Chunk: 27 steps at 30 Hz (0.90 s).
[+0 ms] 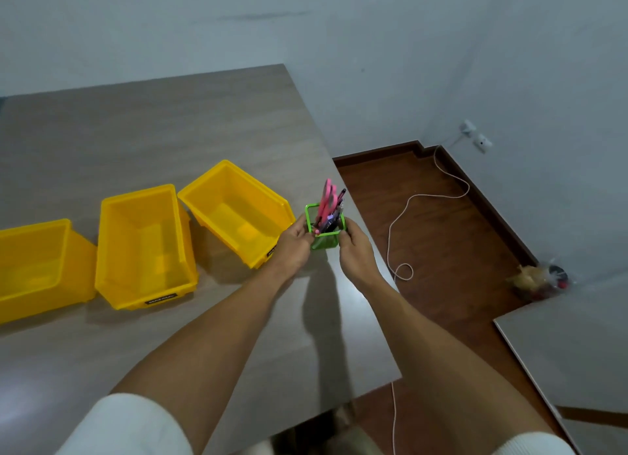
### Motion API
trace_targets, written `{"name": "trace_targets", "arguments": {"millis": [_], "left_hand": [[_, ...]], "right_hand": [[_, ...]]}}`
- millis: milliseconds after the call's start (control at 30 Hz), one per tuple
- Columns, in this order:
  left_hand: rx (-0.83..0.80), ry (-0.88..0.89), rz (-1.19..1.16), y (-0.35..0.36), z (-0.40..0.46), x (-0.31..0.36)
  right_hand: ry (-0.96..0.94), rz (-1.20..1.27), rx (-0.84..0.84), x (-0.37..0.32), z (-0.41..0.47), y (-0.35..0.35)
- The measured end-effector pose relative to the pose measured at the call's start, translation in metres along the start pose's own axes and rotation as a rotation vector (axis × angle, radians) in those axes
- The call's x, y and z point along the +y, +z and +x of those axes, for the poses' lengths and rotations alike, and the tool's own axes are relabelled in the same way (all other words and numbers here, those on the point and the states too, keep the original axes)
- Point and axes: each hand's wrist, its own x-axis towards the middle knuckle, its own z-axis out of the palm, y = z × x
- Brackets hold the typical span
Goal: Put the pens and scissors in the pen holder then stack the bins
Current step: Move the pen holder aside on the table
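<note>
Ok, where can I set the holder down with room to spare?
Bare grey tabletop behind the three yellow plastic bins, and in front of them near the forearms. It is crowded between the rightmost bin and the table's right edge, where the green holder sits.

A square bright-green mesh pen holder (325, 242) is seen filled with pink-handled scissors (328, 198) and dark pens (334, 216). Three open-topped yellow plastic bins (146, 247) are shown on a grey wood-grain tabletop (136, 128); a black label is carried by the middle one. Reddish-brown floorboards (441, 244), a white cable (407, 213) and pale blue-grey walls (441, 46) are pictured beyond.
</note>
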Motion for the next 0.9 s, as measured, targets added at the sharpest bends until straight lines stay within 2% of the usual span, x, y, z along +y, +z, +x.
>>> {"name": "trace_targets", "arguments": {"millis": [167, 567, 900], "left_hand": [[0.012, 0.048, -0.025, 0.01, 0.042, 0.009], [0.197, 0.037, 0.026, 0.022, 0.163, 0.009], [0.27, 0.002, 0.108, 0.016, 0.197, -0.001]], "right_hand": [[-0.021, -0.039, -0.019, -0.005, 0.045, -0.008], [-0.107, -0.134, -0.161, 0.012, 0.181, -0.004], [-0.106, -0.122, -0.232, 0.02, 0.213, 0.003]]}}
